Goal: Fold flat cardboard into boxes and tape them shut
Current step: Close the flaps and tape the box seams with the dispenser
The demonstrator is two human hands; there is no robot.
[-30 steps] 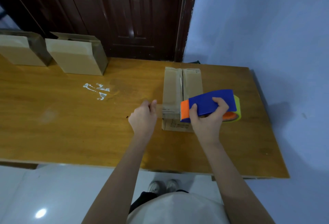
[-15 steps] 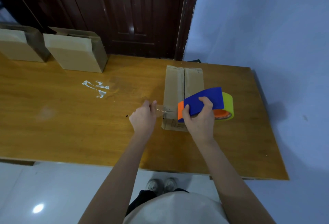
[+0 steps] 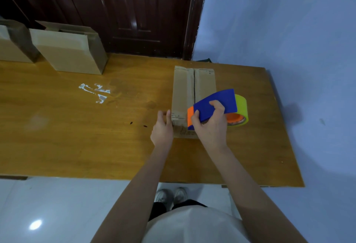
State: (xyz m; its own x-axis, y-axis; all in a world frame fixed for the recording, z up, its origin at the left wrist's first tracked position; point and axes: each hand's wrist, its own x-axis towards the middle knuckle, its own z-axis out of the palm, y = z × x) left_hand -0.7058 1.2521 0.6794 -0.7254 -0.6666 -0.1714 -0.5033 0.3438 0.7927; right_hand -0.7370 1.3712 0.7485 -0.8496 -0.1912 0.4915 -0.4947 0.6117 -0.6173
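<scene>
Box: the folded box (image 3: 193, 96) lies on the counter (image 3: 77, 136) at about 1 o'clock from the person, its top seam running away toward 12 o'clock and not yet taped along its length.
Left hand: the left hand (image 3: 162, 127) is at the box's near-left corner, at 9 o'clock of it, fingers curled; it seems to pinch the clear tape end against the cardboard, though the tape itself is hard to see.
Right hand: the right hand (image 3: 210, 121) has its grip clamped on the blue-and-orange tape dispenser (image 3: 215, 105), which sits over the box's near end with its yellow-green roll at 3 o'clock.
Step in hand: probably anchoring the tape end before a pull along the seam.
Doing it well: keep the left hand pressing the end down, hold the dispenser low and centred on the seam, draw straight toward 12 o'clock.
Edges: the counter's right edge lies near the box at 3 o'clock; its far edge, by the door (image 3: 134, 11), lies just beyond the box.
Open room: bare wood spreads toward 9 o'clock; two finished boxes (image 3: 67, 53) stand well apart at 10 o'clock.
</scene>
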